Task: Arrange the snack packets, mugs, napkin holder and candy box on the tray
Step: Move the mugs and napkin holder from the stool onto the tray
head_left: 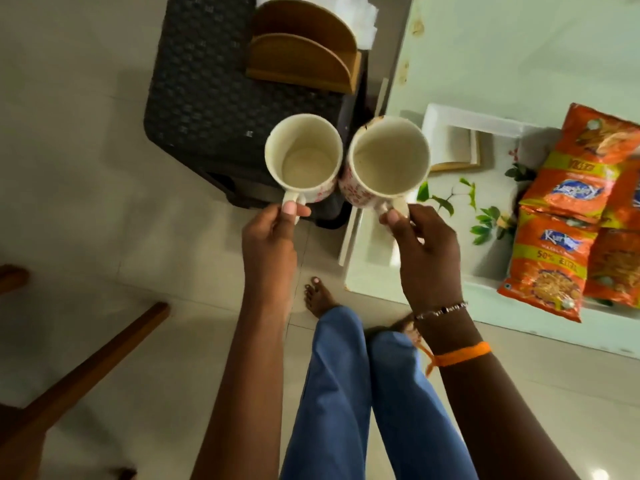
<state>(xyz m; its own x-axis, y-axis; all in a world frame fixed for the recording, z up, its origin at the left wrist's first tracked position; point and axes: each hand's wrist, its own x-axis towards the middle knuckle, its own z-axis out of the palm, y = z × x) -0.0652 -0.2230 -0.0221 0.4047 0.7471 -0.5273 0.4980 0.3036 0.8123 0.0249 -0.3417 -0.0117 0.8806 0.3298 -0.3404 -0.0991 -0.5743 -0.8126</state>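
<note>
My left hand point(273, 233) grips the handle of a white mug with red flowers point(304, 157). My right hand point(424, 244) holds a second matching mug point(389, 157) by its handle. Both mugs are empty, held in the air side by side and touching, over the gap between stool and table. A white tray with a leaf print point(381, 258) lies on the table at right, with several orange snack packets point(550, 258) on its right part. A wooden napkin holder point(304, 53) stands on the dark stool, white napkins behind it.
A dark woven plastic stool point(207, 98) stands on the tiled floor left of the glass-topped table point(502, 46). A flat cream box point(457, 147) lies at the tray's far end. Wooden furniture legs point(86, 362) are at lower left. My legs and feet are below.
</note>
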